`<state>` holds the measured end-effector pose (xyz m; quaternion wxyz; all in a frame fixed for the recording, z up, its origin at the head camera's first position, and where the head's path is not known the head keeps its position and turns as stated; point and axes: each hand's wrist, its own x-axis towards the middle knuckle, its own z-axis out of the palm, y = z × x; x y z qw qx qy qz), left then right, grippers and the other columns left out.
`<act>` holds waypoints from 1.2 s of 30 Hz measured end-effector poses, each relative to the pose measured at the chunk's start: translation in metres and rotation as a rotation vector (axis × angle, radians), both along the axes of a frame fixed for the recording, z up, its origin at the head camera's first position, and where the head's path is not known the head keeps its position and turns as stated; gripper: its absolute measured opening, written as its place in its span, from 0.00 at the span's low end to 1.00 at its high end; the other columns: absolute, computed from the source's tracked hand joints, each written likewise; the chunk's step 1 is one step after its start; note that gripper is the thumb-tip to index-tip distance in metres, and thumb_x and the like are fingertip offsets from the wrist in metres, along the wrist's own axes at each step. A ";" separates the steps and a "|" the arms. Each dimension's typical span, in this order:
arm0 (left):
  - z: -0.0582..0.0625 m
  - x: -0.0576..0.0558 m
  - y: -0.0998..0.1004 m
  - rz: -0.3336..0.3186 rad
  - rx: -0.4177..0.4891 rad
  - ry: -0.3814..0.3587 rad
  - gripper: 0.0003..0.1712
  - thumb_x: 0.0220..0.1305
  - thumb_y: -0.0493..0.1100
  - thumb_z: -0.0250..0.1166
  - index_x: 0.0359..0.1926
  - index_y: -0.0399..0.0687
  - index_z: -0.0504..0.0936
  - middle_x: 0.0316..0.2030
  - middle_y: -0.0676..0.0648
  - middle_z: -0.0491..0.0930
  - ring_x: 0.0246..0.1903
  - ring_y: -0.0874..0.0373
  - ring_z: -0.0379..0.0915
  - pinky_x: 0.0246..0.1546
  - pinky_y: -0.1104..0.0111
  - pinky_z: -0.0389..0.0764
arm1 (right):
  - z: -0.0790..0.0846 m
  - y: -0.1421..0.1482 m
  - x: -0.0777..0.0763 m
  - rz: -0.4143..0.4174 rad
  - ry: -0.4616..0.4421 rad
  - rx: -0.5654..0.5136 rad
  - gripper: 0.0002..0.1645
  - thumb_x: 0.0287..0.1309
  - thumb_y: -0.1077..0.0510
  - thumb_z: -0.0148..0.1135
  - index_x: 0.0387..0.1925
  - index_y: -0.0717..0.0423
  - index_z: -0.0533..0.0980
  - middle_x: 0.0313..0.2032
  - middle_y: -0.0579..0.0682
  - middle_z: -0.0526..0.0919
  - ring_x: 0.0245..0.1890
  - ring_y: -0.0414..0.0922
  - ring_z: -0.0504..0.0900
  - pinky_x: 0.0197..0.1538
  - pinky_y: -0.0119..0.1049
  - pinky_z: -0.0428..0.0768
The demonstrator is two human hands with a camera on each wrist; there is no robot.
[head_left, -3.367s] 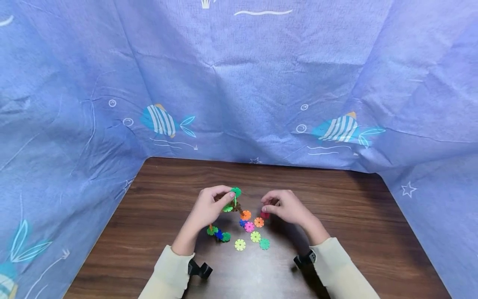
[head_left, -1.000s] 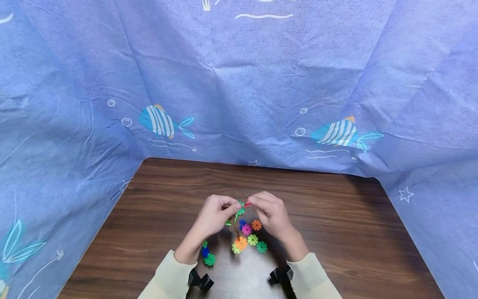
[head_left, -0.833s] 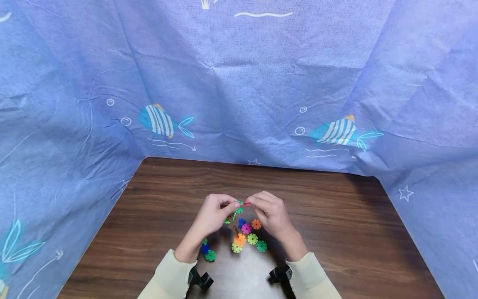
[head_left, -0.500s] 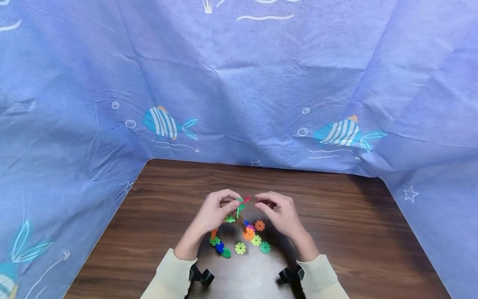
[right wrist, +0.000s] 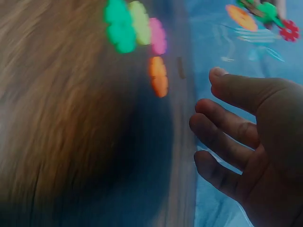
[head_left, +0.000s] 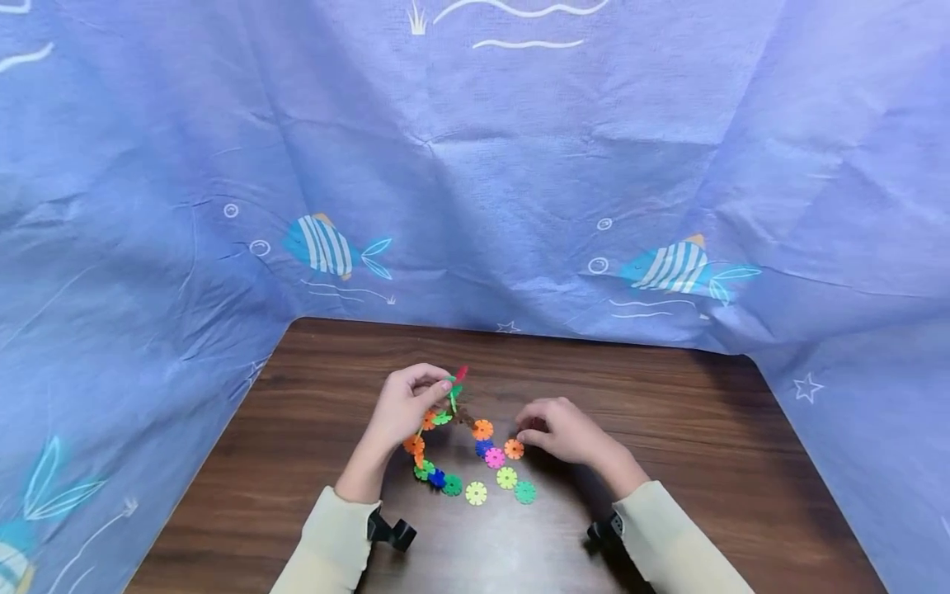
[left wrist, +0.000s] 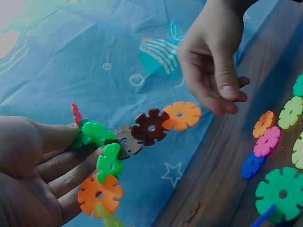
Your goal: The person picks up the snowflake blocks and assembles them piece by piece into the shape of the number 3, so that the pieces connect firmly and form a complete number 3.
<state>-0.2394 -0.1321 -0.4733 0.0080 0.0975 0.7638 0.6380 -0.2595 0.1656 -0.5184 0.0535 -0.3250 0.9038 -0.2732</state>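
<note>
My left hand point(head_left: 397, 408) pinches a chain of interlocking notched plastic discs near its green discs point(left wrist: 97, 134). A red disc point(left wrist: 76, 113) juts up beyond those fingertips. From there one branch runs through a brown disc point(left wrist: 151, 127) to an orange end disc point(left wrist: 181, 116). The other drops through an orange disc point(left wrist: 100, 195) toward a blue disc point(head_left: 436, 479) and a green end disc point(head_left: 451, 484) at the table. My right hand point(head_left: 564, 429) holds nothing, its fingers loosely bent beside a loose orange disc point(head_left: 514, 449).
Loose discs lie before the hands: a pink disc point(head_left: 495, 458), a blue disc point(head_left: 483, 447), a yellow-green disc point(head_left: 507, 478), a green disc point(head_left: 525, 492) and a pale yellow disc point(head_left: 477, 493). Behind the wooden table point(head_left: 668, 412) hangs a blue fish-print cloth point(head_left: 519, 206).
The right hand picked up the red disc, brought it to the green disc in the left hand, let go and moved right and down. The left hand has shifted left with the chain, red disc attached.
</note>
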 end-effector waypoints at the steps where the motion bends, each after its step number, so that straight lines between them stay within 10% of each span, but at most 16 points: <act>1: 0.000 -0.001 -0.001 0.014 0.009 0.001 0.09 0.72 0.37 0.65 0.47 0.34 0.85 0.36 0.36 0.87 0.31 0.50 0.87 0.36 0.61 0.88 | -0.001 0.000 0.000 0.010 0.007 0.024 0.10 0.63 0.53 0.72 0.44 0.50 0.87 0.39 0.40 0.88 0.39 0.36 0.83 0.45 0.38 0.83; 20: 0.001 -0.001 0.003 0.103 0.174 -0.013 0.09 0.68 0.30 0.66 0.45 0.25 0.83 0.37 0.31 0.87 0.28 0.62 0.85 0.35 0.67 0.87 | -0.017 -0.006 0.002 0.008 0.020 0.157 0.09 0.55 0.53 0.78 0.37 0.46 0.86 0.38 0.40 0.83 0.37 0.37 0.80 0.44 0.38 0.80; 36: 0.005 0.002 0.004 0.092 0.093 0.025 0.08 0.67 0.35 0.70 0.44 0.33 0.88 0.36 0.37 0.88 0.29 0.61 0.83 0.35 0.68 0.87 | -0.006 -0.003 -0.008 -0.094 -0.166 -0.289 0.06 0.61 0.58 0.73 0.34 0.44 0.81 0.30 0.39 0.84 0.29 0.36 0.81 0.34 0.32 0.81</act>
